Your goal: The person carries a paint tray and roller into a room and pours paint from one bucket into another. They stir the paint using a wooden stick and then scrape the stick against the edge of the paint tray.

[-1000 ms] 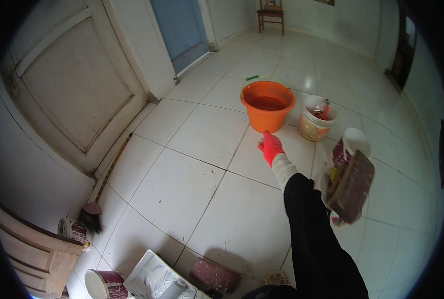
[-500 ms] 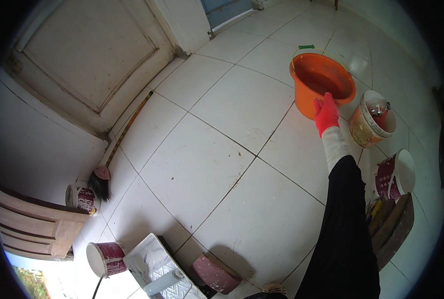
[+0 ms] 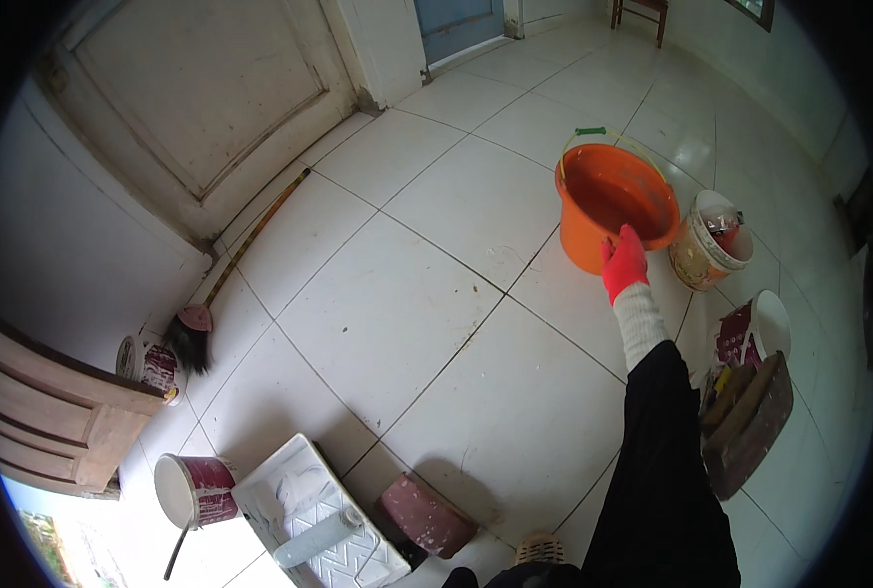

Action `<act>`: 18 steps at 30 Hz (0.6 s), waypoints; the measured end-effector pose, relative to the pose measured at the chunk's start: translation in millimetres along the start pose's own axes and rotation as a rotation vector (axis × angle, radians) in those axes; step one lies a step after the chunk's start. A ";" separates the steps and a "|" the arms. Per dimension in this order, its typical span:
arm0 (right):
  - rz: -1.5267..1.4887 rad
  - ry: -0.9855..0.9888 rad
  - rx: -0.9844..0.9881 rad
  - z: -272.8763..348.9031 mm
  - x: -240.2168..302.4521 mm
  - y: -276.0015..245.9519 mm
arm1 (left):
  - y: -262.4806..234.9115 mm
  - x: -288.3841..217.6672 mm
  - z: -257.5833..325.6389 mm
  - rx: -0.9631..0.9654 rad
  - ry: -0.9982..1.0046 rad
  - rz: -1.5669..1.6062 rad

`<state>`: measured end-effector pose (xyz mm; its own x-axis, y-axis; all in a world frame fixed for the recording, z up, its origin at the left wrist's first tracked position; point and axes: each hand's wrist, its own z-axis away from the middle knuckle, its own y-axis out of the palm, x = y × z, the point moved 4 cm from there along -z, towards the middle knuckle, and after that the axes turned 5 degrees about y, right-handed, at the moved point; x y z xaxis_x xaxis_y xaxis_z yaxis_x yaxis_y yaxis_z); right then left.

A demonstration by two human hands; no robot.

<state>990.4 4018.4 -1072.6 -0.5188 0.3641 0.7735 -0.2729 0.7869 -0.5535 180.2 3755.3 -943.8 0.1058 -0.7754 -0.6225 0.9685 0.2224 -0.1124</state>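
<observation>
Bucket (image 3: 608, 201) of orange colour stands on the white tile floor (image 3: 407, 353), ahead of the person and to the right. The right hand (image 3: 623, 265), in a bright pink glove, is at its near rim. The hand is partly closed: the fingers go over the rim to the inner side, and the thumb lies against the outer wall, so it has hold of the bucket. The left hand is out of view, so its state one cannot tell.

Compared with the view of one second ago, the hand is higher on the bucket, at the rim and no longer low at its front. The handle (image 3: 590, 131) now stands up more behind the rim. The floor strip between bucket and pail (image 3: 694, 260) is no more seen; their edges meet in the view, but whether they touch is not clear.

Beyond the pail, toward the person, are a tub (image 3: 736, 333) and a brown board (image 3: 755, 431). Near the lower edge, a roller (image 3: 319, 537) lies in the tray (image 3: 260, 490).
</observation>
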 end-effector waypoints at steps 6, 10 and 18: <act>-0.251 0.081 0.151 103.1 23.2 -15.8 | 32.1 -28.5 9.2 0.162 0.199 -0.235; -0.123 -0.030 0.210 183.6 58.7 -36.0 | 11.3 -40.4 -21.1 0.310 0.214 -0.475; -0.363 0.157 0.312 332.9 77.3 -64.2 | 16.3 -66.9 -54.6 0.745 0.263 -0.494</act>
<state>698.1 3830.2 -1080.1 -0.2236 0.1843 0.9571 -0.6548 0.6990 -0.2876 176.6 3843.0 -946.3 -0.3236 -0.5019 -0.8021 0.7942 -0.6049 0.0581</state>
